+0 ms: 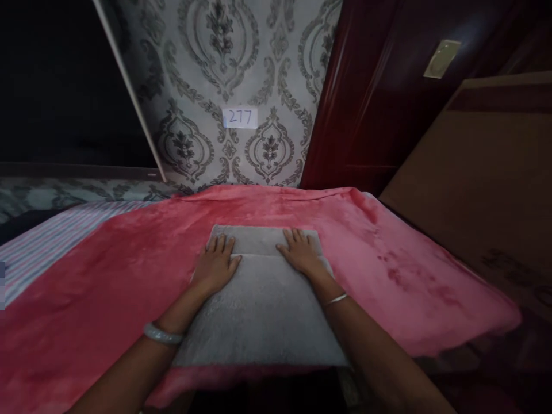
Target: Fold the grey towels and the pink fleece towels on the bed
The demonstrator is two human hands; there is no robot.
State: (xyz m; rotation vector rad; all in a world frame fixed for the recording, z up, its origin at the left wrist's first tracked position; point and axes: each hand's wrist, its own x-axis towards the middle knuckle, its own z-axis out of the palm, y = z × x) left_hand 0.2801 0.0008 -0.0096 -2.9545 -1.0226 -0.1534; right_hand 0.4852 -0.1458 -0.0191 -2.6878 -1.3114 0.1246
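Observation:
A folded grey towel (263, 310) lies flat on a pink blanket (129, 264) in front of me. My left hand (215, 261) rests palm down on the towel's far left part, fingers spread, next to a fold line. My right hand (299, 250) presses flat on the far right part, fingers reaching toward the towel's back edge. Neither hand grips anything. A bangle sits on each wrist.
A striped sheet (47, 241) shows at the left beyond the blanket. Patterned wallpaper with a paper label "277" (240, 118) stands behind. A dark red door (379, 103) and a brown panel (478, 184) rise at the right. The blanket's right corner hangs over the edge.

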